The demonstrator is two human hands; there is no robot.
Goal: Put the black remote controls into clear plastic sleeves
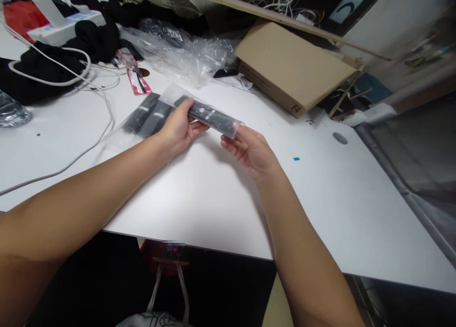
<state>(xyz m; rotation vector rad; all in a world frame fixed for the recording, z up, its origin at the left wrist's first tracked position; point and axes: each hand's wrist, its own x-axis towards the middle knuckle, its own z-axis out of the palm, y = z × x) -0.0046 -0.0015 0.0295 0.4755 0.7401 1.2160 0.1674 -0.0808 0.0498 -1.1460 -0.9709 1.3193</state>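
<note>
A black remote control [210, 116] with pale buttons lies inside a clear plastic sleeve, held above the white table. My left hand [180, 127] grips its left end, thumb on top and fingers beneath. At the other end, the fingers of my right hand [251, 149] are closed on the sleeve's edge, with the thumb partly hidden. Just behind my left hand, more dark items in clear sleeves [137, 118] rest on the table; what they are I cannot make out fully.
A cardboard box [295, 63] stands at the back right under a wooden edge. Crumpled clear plastic [192, 56] lies at the back. Black cloth [46, 70], a white power strip [67, 27] and loose cables crowd the left. A blue scrap [296, 159] lies to the right.
</note>
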